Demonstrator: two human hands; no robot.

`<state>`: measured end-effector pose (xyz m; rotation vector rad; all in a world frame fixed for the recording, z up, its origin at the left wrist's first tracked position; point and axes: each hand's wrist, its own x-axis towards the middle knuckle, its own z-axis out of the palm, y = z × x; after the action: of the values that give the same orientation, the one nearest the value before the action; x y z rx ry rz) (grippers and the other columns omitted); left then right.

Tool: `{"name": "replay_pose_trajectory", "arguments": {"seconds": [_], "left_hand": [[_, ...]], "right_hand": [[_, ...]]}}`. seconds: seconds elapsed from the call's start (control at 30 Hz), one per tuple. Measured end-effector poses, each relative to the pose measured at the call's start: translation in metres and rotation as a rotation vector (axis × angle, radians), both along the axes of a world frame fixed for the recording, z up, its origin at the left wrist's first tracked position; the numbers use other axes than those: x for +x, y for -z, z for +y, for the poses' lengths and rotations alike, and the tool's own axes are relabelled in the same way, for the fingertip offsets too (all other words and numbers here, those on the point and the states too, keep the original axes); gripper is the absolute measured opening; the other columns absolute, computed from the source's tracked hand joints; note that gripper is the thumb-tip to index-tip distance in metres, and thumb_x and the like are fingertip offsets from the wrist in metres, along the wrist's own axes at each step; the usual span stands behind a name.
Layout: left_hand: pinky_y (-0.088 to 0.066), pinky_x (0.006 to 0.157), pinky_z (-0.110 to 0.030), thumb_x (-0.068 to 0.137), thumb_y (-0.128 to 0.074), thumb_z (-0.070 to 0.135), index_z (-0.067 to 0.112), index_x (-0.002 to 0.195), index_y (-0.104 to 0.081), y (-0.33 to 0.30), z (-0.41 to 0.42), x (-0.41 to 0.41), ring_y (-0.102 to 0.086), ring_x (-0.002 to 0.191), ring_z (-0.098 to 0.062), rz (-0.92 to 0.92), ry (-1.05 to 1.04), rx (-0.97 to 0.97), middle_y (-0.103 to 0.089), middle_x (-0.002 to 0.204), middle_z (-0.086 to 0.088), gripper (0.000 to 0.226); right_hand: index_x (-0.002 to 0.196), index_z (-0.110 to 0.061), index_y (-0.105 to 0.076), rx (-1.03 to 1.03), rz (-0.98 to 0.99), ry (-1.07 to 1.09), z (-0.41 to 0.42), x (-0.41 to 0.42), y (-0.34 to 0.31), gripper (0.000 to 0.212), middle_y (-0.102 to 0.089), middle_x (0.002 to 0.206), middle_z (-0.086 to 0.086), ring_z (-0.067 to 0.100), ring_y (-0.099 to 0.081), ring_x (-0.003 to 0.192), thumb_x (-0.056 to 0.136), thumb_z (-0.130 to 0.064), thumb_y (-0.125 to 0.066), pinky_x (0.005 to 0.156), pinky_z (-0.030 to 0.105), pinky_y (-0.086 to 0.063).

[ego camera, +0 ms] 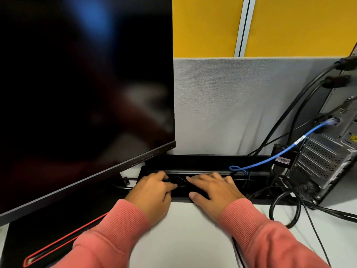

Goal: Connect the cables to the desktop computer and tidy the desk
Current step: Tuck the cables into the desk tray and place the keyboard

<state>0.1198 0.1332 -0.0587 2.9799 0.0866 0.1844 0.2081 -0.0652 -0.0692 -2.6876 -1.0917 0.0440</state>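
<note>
At the back edge of the table (193, 229), both hands reach into a black cable tray (202, 163). The left hand (152, 192) pinches a thin black cable (178, 185); the right hand (214, 190) lies flat, its grip relaxed, holding nothing. A blue network cable (270, 156) with an unreadable white tag is plugged into the desktop computer (324, 161) on the right. Stickers there are too blurred to read. A dark monitor (83, 84) stands left.

Grey fabric partition (241, 105) behind the desk, yellow wall panels (206, 26) above it.
</note>
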Motion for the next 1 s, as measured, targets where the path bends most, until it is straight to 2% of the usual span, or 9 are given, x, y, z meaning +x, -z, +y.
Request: {"name": "replay_pose_trajectory", "arguments": {"seconds": [0.1, 0.23, 0.33, 0.5, 0.63, 0.77, 0.83, 0.9, 1.0], "left_hand": [[-0.035, 0.106, -0.029, 0.106, -0.039, 0.030, 0.041, 0.144, -0.055, -0.002, 0.001, -0.001, -0.048, 0.127, -0.016, 0.012, 0.004, 0.003, -0.049, 0.139, 0.010, 0.042], [-0.042, 0.098, -0.027, 0.106, -0.041, 0.039, 0.040, 0.136, -0.062, -0.002, 0.004, 0.004, -0.053, 0.119, -0.013, 0.063, -0.024, -0.052, -0.052, 0.130, 0.012, 0.037], [-0.044, 0.096, -0.029, 0.108, -0.033, 0.045, 0.036, 0.130, -0.066, -0.005, 0.005, 0.008, -0.056, 0.117, -0.014, 0.117, -0.033, -0.077, -0.056, 0.127, 0.009, 0.040], [-0.033, 0.110, -0.035, 0.110, -0.021, 0.046, 0.034, 0.148, -0.047, 0.002, 0.001, 0.010, -0.042, 0.131, -0.019, 0.164, 0.008, 0.031, -0.051, 0.141, 0.004, 0.048], [-0.028, 0.112, -0.037, 0.109, -0.020, 0.049, 0.035, 0.148, -0.041, 0.008, 0.002, 0.011, -0.032, 0.136, -0.019, 0.142, 0.023, 0.084, -0.045, 0.145, 0.008, 0.047], [-0.033, 0.107, -0.035, 0.105, -0.029, 0.051, 0.040, 0.142, -0.045, 0.007, 0.007, 0.009, -0.042, 0.126, -0.017, 0.032, 0.017, 0.083, -0.051, 0.134, 0.011, 0.042], [-0.036, 0.105, -0.036, 0.096, -0.018, 0.058, 0.039, 0.136, -0.053, 0.006, 0.010, 0.007, -0.046, 0.121, -0.017, -0.028, 0.016, 0.099, -0.054, 0.128, 0.013, 0.057], [-0.040, 0.101, -0.039, 0.088, -0.012, 0.060, 0.038, 0.131, -0.059, 0.007, 0.009, 0.007, -0.051, 0.117, -0.017, -0.065, 0.027, 0.082, -0.057, 0.123, 0.014, 0.068], [-0.043, 0.097, -0.039, 0.090, -0.017, 0.058, 0.037, 0.129, -0.060, 0.012, 0.007, 0.010, -0.054, 0.112, -0.016, -0.099, 0.058, 0.070, -0.058, 0.119, 0.014, 0.062]], "right_hand": [[0.156, -0.043, -0.025, -0.078, 0.027, -0.044, 0.001, -0.002, 0.001, 0.063, -0.041, 0.150, -0.028, 0.008, -0.038, 0.125, 0.097, -0.065, -0.025, 0.101, 0.040, -0.028], [0.157, -0.042, -0.022, -0.158, 0.033, -0.044, 0.004, -0.002, -0.001, 0.065, -0.045, 0.147, -0.025, 0.013, -0.040, 0.120, 0.097, -0.067, -0.020, 0.097, 0.041, -0.027], [0.158, -0.042, -0.017, -0.200, 0.038, -0.043, 0.006, -0.002, -0.004, 0.066, -0.047, 0.142, -0.022, 0.016, -0.040, 0.117, 0.098, -0.068, -0.017, 0.097, 0.043, -0.027], [0.158, -0.046, -0.008, -0.255, 0.048, -0.055, 0.008, -0.005, -0.007, 0.065, -0.048, 0.135, -0.016, 0.019, -0.040, 0.118, 0.098, -0.069, -0.014, 0.099, 0.050, -0.029], [0.159, -0.043, -0.013, -0.276, 0.063, -0.004, 0.017, -0.004, -0.004, 0.069, -0.047, 0.134, -0.012, 0.022, -0.039, 0.122, 0.096, -0.071, -0.011, 0.101, 0.053, -0.029], [0.158, -0.044, -0.015, -0.254, 0.084, 0.044, 0.021, -0.003, -0.001, 0.071, -0.044, 0.140, -0.008, 0.026, -0.036, 0.132, 0.094, -0.074, -0.009, 0.108, 0.058, -0.025], [0.157, -0.045, -0.019, -0.215, 0.094, 0.056, 0.021, -0.003, 0.000, 0.068, -0.044, 0.141, -0.008, 0.026, -0.035, 0.134, 0.094, -0.073, -0.013, 0.110, 0.057, -0.023], [0.153, -0.043, -0.031, -0.132, 0.058, 0.058, 0.019, -0.001, 0.000, 0.061, -0.046, 0.139, -0.009, 0.023, -0.036, 0.132, 0.097, -0.066, -0.023, 0.109, 0.053, -0.026], [0.135, -0.032, -0.058, 0.101, -0.069, 0.056, 0.015, 0.000, 0.000, 0.045, -0.052, 0.122, -0.010, 0.018, -0.046, 0.117, 0.097, -0.047, -0.039, 0.098, 0.042, -0.035]]}}
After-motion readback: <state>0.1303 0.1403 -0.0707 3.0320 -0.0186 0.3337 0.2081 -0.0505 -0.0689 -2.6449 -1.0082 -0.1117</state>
